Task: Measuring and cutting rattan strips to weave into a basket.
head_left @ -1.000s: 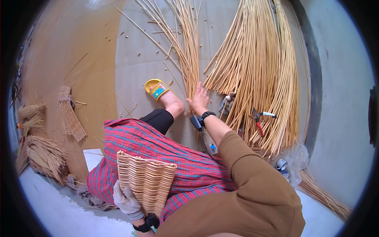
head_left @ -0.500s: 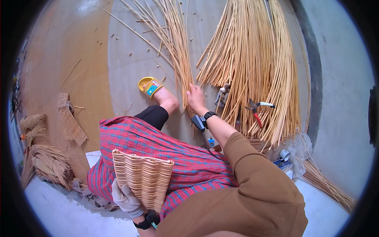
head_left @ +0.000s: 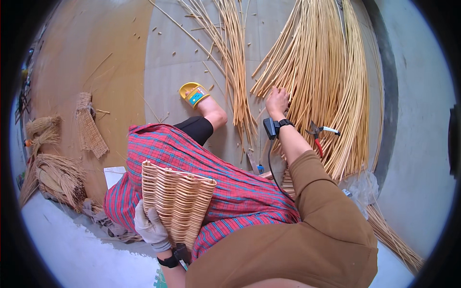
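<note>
gloved left hand grips the half-woven wicker basket against the lap; bare right hand reaches into the rattan bundle on the floor, fingers curled on a strand — likely selecting a weaver; next move calls for drawing one cane free.

Floor: grey concrete slabs, brown strip at left. Lying on it: large fanned bundle of wicker rods, thinner rod bundle, red-handled pruning shears on the large bundle. Left side: woven mat piece, frayed fibre bundles; short rod offcuts scattered.
</note>
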Tool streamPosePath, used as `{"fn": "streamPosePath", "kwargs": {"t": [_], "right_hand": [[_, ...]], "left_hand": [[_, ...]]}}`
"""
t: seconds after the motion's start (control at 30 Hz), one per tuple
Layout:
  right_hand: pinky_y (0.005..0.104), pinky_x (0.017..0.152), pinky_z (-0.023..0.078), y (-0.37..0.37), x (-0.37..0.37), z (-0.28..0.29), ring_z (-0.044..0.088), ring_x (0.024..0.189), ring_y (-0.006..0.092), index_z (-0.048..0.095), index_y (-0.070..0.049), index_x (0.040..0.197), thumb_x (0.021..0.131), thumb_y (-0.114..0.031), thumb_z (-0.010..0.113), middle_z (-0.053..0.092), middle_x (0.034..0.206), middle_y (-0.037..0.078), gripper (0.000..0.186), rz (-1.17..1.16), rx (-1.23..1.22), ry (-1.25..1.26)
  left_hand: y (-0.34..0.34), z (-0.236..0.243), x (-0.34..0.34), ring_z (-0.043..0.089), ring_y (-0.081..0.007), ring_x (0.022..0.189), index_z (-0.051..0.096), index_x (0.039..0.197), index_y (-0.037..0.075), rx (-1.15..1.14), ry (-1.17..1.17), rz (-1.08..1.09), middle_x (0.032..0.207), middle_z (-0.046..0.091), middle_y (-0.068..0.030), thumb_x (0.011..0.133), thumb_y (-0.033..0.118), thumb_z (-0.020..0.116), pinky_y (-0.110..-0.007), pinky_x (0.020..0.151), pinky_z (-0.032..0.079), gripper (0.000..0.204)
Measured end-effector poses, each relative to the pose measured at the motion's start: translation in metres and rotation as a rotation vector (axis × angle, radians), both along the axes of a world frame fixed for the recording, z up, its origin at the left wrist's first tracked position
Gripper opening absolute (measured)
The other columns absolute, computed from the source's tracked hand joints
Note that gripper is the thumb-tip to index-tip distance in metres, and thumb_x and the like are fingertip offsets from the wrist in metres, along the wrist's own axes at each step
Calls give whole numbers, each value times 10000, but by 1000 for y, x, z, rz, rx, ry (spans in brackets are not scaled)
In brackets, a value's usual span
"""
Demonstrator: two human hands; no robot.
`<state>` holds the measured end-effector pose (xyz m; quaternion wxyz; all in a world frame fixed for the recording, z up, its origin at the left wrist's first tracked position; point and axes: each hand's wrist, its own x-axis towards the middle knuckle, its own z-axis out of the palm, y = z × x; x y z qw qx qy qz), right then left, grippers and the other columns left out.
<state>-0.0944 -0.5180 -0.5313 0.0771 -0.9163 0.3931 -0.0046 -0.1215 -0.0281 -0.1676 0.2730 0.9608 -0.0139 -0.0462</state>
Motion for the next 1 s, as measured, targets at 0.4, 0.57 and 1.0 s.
{"fn": "streamPosePath", "kwargs": {"t": [0.4,0.57,1.0], "right_hand": [[546,814,573,90,51,-8,713,956,443,665,-43,1062,890,-290,774,729,996,221,320,92,427,159],[338,655,579,69,46,41,709,754,190,662,-22,1070,962,-251,739,699,840,77,265,-46,1195,-32],[268,655,559,140,63,358,685,745,126,586,-65,1156,1052,-175,642,699,891,64,161,267,1781,-687]], "left_hand": [[12,-6,1,676,-372,868,661,1211,9,-24,-30,-3,991,717,-182,1032,443,609,-429,796,504,473],[15,-8,-1,684,-373,867,670,1179,7,-41,7,36,948,717,-180,1018,424,641,-428,789,507,448],[23,9,0,680,-268,828,694,1110,17,-300,75,69,907,713,-137,977,314,727,-361,793,526,328]]}}
